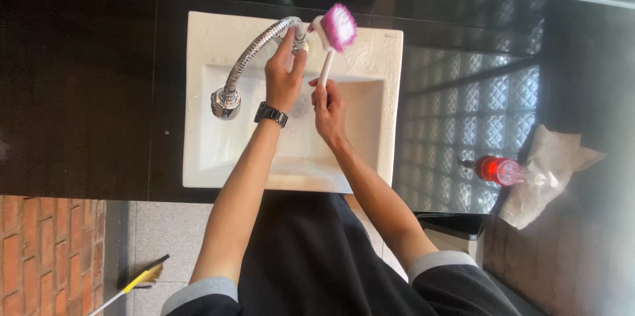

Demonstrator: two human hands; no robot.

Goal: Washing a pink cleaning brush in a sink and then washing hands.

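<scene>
A white square sink (pixel 211 150) is set in a dark counter. A flexible metal faucet (pixel 254 51) arcs over the basin, its spout end hanging at the left. My left hand (pixel 284 78), with a black watch on the wrist, grips the faucet's base at the back of the sink. My right hand (pixel 329 111) holds the white handle of a pink-bristled brush (pixel 337 26), whose head rests against the faucet base and the sink's back rim.
The dark counter (pixel 86 91) surrounds the sink. A red spray bottle (pixel 499 170) lies on a beige cloth (pixel 549 177) at the right. A glass-block wall reflects nearby. A yellow-bristled broom (pixel 142 279) lies on the tiled floor, beside brick.
</scene>
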